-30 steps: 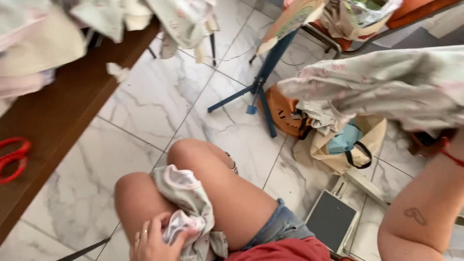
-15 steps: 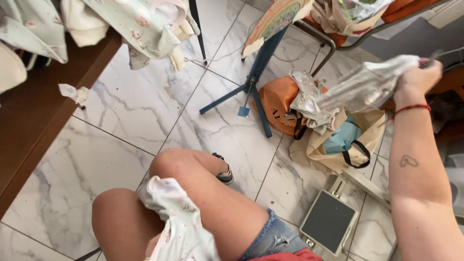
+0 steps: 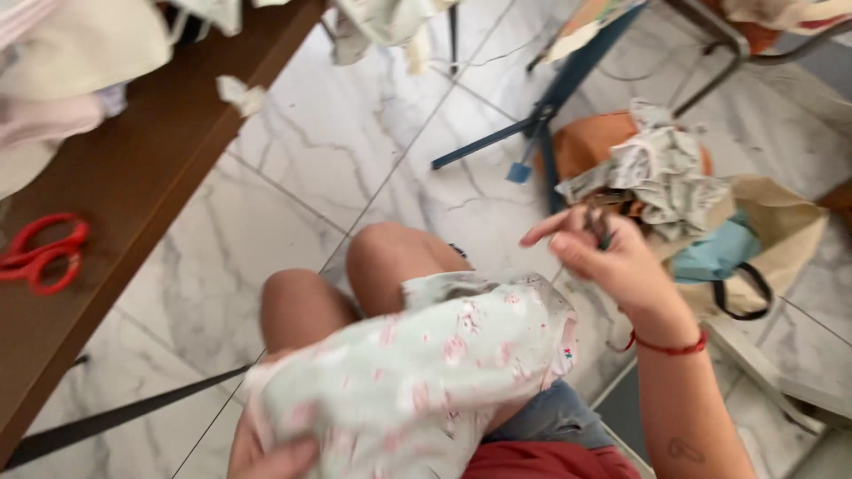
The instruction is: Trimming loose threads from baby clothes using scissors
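Resting on bare knees at the bottom middle of the frame, a pale green cloth (image 3: 417,372) with pink flowers is seen. It is bunched up and spread over both legs. The left hand (image 3: 280,459) is at the very bottom edge, just left of the middle. Only a bit of it is shown, so it cannot be told if it is pinching the cloth or just pressed on it. It is touching the cloth's lower edge.

The right hand (image 3: 608,253) is held up in the air, right of the middle. One finger is pointed to the left, and the other fingers are curled in loosely. Something small, thin and dark is pinched in them, but it is too blurred to be named. A red string band (image 3: 667,346) is worn on that wrist.

Just behind the right hand, a crumpled printed cloth (image 3: 661,173) is piled on an orange thing on the floor. A tan bag (image 3: 781,239) with a blue cloth in it is set beside it, at the right. White marble floor tiles (image 3: 337,133) are seen in the upper middle.

A brown counter (image 3: 133,186) is seen along the left side. Red scissors (image 3: 40,253) are laid on it at the far left, well apart from both hands. More light cloth is heaped at the upper left.
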